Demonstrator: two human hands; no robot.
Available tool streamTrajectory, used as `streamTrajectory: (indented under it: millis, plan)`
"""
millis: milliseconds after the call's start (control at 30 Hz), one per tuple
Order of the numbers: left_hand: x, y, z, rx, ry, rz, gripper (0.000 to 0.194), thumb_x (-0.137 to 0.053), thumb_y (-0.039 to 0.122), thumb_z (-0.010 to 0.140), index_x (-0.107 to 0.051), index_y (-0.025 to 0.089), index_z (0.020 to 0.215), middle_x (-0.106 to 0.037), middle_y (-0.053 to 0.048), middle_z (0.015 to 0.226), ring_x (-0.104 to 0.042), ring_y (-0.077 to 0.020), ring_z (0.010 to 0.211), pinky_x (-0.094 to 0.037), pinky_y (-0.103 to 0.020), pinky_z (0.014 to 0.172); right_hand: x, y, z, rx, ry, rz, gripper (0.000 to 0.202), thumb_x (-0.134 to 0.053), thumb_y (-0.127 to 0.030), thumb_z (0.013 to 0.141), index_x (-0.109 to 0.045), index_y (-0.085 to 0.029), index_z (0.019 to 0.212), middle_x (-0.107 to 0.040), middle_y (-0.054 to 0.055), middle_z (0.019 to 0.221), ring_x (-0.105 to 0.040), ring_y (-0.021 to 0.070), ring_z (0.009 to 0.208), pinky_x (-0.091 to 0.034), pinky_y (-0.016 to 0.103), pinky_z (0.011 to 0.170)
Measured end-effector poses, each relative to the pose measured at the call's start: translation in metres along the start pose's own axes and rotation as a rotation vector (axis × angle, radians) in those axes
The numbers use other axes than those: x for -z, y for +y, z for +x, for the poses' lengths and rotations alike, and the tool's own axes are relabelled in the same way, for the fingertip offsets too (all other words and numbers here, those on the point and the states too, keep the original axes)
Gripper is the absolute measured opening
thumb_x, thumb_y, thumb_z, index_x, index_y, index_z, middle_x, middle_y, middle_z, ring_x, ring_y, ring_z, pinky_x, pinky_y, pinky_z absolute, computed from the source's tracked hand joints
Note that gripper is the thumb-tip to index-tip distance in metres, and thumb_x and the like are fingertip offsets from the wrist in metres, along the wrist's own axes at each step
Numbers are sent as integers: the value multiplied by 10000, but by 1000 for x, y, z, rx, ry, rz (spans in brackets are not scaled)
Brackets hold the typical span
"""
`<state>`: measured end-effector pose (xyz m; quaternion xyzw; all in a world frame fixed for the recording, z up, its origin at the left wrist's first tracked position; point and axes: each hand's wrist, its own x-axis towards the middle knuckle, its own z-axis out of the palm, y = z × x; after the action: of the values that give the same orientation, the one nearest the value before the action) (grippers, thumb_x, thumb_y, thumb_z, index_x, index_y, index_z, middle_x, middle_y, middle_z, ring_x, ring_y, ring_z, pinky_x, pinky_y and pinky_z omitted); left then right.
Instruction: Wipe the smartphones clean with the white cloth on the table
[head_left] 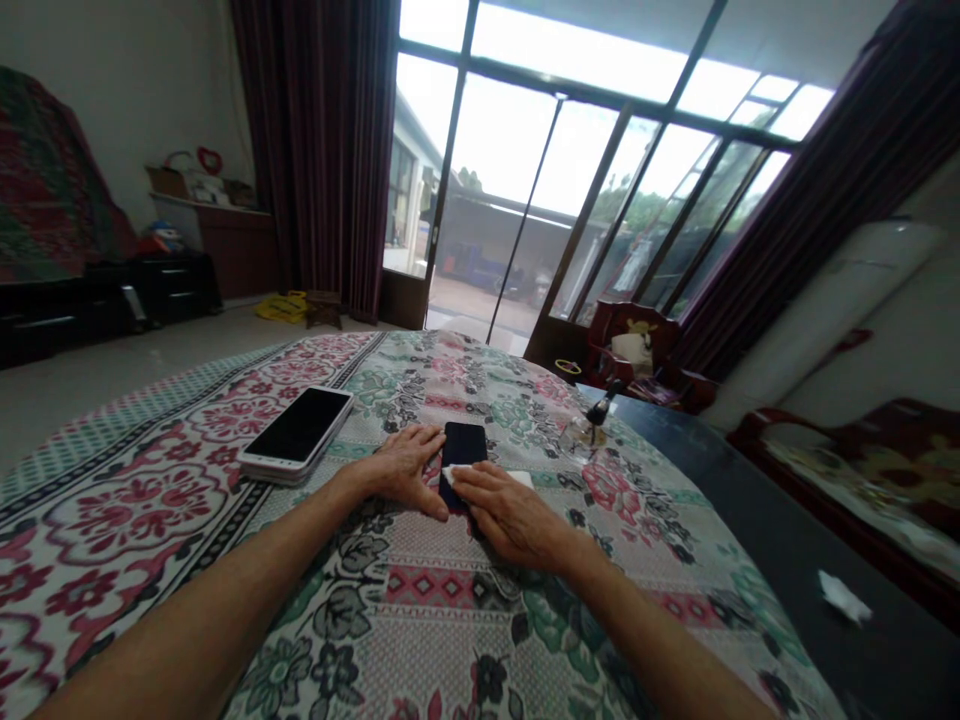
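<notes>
A dark smartphone [465,440] lies flat on the patterned tablecloth [420,620]. My left hand [409,468] rests at its left edge, fingers stretched out and thumb apart, touching the side. My right hand [514,510] presses a folded white tissue [456,471] onto the phone's surface; part of the tissue shows beyond the knuckles. The lower part of the phone is partly hidden under the right hand. To the left lies a thick white-edged, phone-shaped item [296,435] with a black glossy top.
A clear glass container [581,440] with a black-handled thing [602,405] leaning in it stands to the right. A crumpled white tissue [844,597] lies on the dark surface [780,530] at right. Wooden chairs [637,345] and glass doors [517,200] are beyond the table.
</notes>
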<state>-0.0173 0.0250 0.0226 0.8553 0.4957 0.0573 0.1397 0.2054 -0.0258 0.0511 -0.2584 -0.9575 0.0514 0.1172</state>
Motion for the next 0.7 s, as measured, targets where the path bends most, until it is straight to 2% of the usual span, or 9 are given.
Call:
streamTrajectory:
  millis: [133, 300, 400, 600, 700]
  plan:
    - [1, -6, 2, -12, -13, -10, 1264, -642, 799, 490, -208, 154, 1487, -118, -159, 1566, -68, -380, 1424, -112, -518, 1141, 6, -8, -5, 19, -45, 45, 358, -345, -122, 931, -550, -181, 1218, -541, 67, 1320, -464, 180, 1202, -342, 381, 1069]
    - [5, -12, 2, -29, -57, -59, 1221, -652, 774, 523, -178, 211, 1497, -105, -134, 1570, -57, -358, 1430, -119, -512, 1140, 8, -6, -4, 33, -43, 68, 361, -332, -121, 940, -548, -191, 1220, -544, 62, 1319, -466, 172, 1197, -348, 384, 1062]
    - [8, -10, 0, -23, -68, -48, 1164, -662, 747, 547, -217, 224, 1487, -108, -130, 1569, -53, -360, 1430, -114, -515, 1138, 3, 0, -1, 23, -7, 57, 347, -342, -144, 946, -555, -173, 1219, -540, 75, 1327, -454, 184, 1218, -352, 392, 1063]
    - [12, -5, -1, -24, -90, -44, 1143, -663, 724, 579, -214, 196, 1488, -95, -139, 1570, -51, -359, 1430, -112, -507, 1141, -13, 17, 6, -99, 97, -6, 385, -342, -161, 949, -524, -191, 1287, -520, 77, 1359, -438, 206, 1247, -338, 428, 1082]
    - [12, -8, 0, -29, -105, -43, 1160, -664, 731, 571, -203, 194, 1491, -85, -140, 1570, -46, -361, 1430, -102, -509, 1143, -16, 22, 7, -100, 117, -8, 395, -346, -163, 942, -525, -186, 1293, -507, 80, 1375, -434, 213, 1253, -327, 441, 1092]
